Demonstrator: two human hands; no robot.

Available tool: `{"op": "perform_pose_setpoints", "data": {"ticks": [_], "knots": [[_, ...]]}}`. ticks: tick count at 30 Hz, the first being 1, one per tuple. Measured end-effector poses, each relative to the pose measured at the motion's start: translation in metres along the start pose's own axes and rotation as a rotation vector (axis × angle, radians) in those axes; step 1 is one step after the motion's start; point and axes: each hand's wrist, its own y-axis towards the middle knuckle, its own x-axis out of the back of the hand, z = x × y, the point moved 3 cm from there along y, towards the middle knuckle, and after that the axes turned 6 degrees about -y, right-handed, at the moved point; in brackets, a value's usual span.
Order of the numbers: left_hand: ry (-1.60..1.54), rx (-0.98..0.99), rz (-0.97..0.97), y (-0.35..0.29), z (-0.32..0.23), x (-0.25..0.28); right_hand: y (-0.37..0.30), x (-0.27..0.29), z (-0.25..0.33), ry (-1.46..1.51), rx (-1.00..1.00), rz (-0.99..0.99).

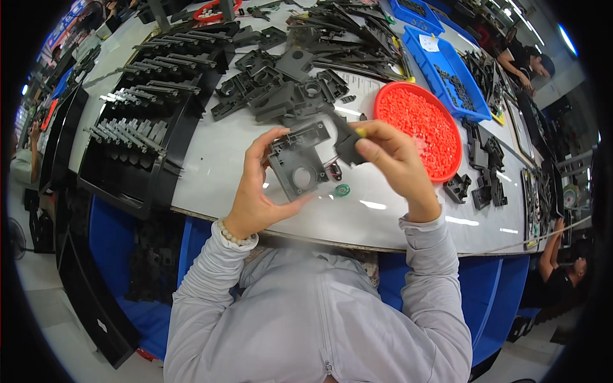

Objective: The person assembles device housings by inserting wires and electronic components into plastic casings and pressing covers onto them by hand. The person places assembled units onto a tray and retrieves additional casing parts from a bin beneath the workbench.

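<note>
My left hand grips the side of a dark grey plastic housing, its thumb along the lower edge and fingers at the top. The housing has an open recess and a large round hole, and is tilted above the white table. Just right of it, my right hand pinches a flat, dark plastic piece. Something small and yellow shows at its fingertips; I cannot make out what. Below the two parts lies a small round green component, with thin red and dark wires near it.
Beyond my hands is a heap of similar dark housings. A red round tub of small red pieces stands right, beside a blue tray. Loose dark parts lie farther right. At left, a black rack holds rows of metal rods.
</note>
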Motion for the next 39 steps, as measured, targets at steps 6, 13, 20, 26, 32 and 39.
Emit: {"op": "perform_pose_setpoints", "data": {"ticks": [6,13,20,26,32,39], "knots": [[0.037,-0.008,0.137,0.003,0.003,-0.016,0.002,-0.002,-0.027,0.171,-0.127,0.155],[-0.224,0.091,0.091,0.004,0.007,-0.035,-0.003,0.006,-0.042,0.286,-0.202,0.133],[-0.103,-0.064,0.114,0.009,0.020,-0.037,-0.003,-0.003,-0.052,0.556,-0.263,0.079],[0.091,-0.320,0.126,0.016,0.015,-0.034,-0.005,-0.017,-0.051,0.731,-0.364,0.071],[-0.859,0.462,-0.450,0.025,0.034,0.001,-0.006,-0.001,-0.036,0.564,-0.135,0.077],[-0.838,0.602,0.042,0.007,0.035,-0.019,-0.015,0.000,-0.023,-0.051,0.027,-0.070]]}}
